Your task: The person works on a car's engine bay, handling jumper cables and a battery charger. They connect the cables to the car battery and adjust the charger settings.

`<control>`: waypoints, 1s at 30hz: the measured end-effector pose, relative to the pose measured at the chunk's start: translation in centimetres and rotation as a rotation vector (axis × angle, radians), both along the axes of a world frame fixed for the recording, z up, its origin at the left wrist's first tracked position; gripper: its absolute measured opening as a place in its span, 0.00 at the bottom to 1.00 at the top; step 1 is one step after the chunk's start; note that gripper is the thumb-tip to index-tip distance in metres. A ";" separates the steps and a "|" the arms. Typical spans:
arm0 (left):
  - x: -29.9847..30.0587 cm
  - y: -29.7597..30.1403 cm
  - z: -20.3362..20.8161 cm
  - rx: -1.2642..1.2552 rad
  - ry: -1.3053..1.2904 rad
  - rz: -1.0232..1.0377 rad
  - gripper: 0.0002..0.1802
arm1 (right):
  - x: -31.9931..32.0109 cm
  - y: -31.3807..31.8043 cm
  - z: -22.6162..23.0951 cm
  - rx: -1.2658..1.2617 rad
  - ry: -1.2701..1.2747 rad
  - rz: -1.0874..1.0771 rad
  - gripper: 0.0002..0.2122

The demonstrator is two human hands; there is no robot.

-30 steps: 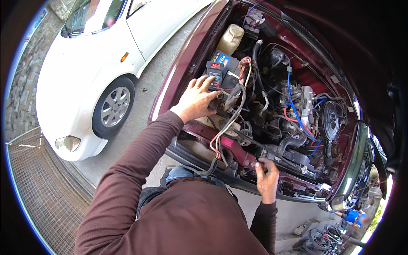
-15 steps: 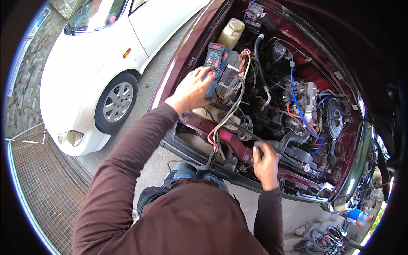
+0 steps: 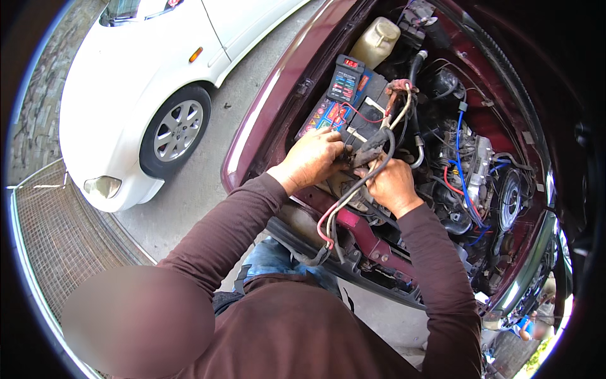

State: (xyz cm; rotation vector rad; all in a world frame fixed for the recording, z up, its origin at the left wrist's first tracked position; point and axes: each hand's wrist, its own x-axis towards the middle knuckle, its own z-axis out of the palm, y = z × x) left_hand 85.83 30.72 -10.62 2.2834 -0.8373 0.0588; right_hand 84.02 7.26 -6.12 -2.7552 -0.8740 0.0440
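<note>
Outdoors, daylight, concrete ground [image 3: 221, 145]. Far left: a strip of stone paving [image 3: 35, 95], with a wire-mesh panel [image 3: 69, 221] below it. A blurred oval patch covers part of the lower left. Next, a white car [image 3: 145, 69], front end toward the viewer, with an orange side marker [image 3: 196, 55] and a silver-spoked wheel [image 3: 178, 131]. Then a maroon car [image 3: 273, 104], engine bay exposed, the person standing at its front edge in a brown long-sleeved top [image 3: 278, 335].

Left hand [image 3: 314, 158]: back of hand up, fingers bent, at the battery's near end beside the cable ends. Fingertips partly hidden; can't tell if it grips anything. Just beyond it, a dark handheld meter [image 3: 345, 79] with a lit red display lies on the blue-and-black battery [image 3: 315, 120]. Thin red wire [image 3: 366, 115] loops across the battery top. Cream plastic reservoir [image 3: 377, 43] behind. Thick cable bundle [image 3: 348, 197], pale and grey strands, runs from the battery area down over the front panel.

Right hand [image 3: 392, 185]: fingers curled in at that bundle, close to the left hand. Tips hidden, grip can't be told. Further right: metal engine [image 3: 483, 161], blue wires [image 3: 463, 158], round black housing [image 3: 510, 202]. Far right edge: another person in blue [image 3: 522, 326], small and blurred.
</note>
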 end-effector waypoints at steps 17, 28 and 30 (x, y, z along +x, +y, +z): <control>3.3 0.1 1.2 0.064 -0.006 -0.201 0.31 | -0.3 -0.7 -2.7 0.176 -0.039 -0.018 0.09; 3.8 1.0 1.1 0.172 -0.070 -0.292 0.30 | -3.4 2.5 -3.1 0.252 0.008 -0.315 0.10; 4.3 1.1 0.9 0.182 -0.100 -0.317 0.30 | -3.7 3.1 -3.0 0.233 -0.005 -0.361 0.10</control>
